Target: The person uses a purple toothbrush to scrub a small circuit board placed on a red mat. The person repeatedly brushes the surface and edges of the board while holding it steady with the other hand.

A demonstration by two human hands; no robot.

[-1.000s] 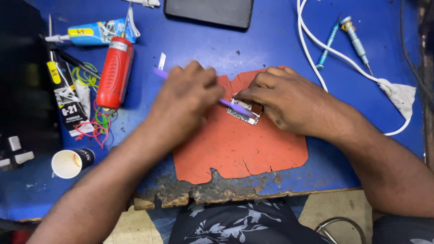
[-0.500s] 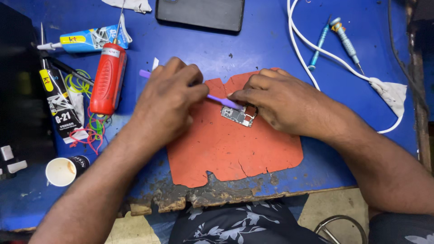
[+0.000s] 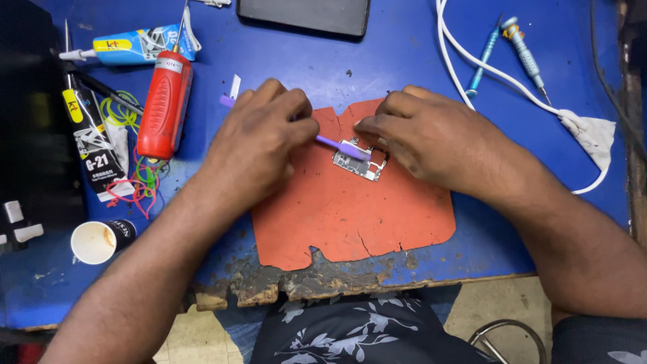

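Note:
My left hand (image 3: pixel 259 141) grips a purple toothbrush (image 3: pixel 333 143), its bristle head resting on a small silver circuit board (image 3: pixel 357 165). The board lies on an orange rubber mat (image 3: pixel 350 216) on the blue table (image 3: pixel 404 61). My right hand (image 3: pixel 431 138) presses its fingertips on the board's upper right edge and holds it down. The brush handle's far end sticks out behind my left hand.
At the left lie a red bottle (image 3: pixel 164 104), a blue glue tube (image 3: pixel 138 46), a black glue tube (image 3: pixel 91 145), coloured wires and a small white cup (image 3: pixel 94 241). A dark phone (image 3: pixel 303 13) lies at the top, two blue screwdrivers (image 3: pixel 512 47) and a white cable (image 3: pixel 485 64) at the right. The table's front edge is worn.
The brush head has shifted a little over the board while my right hand keeps holding it. The view has shifted slightly.

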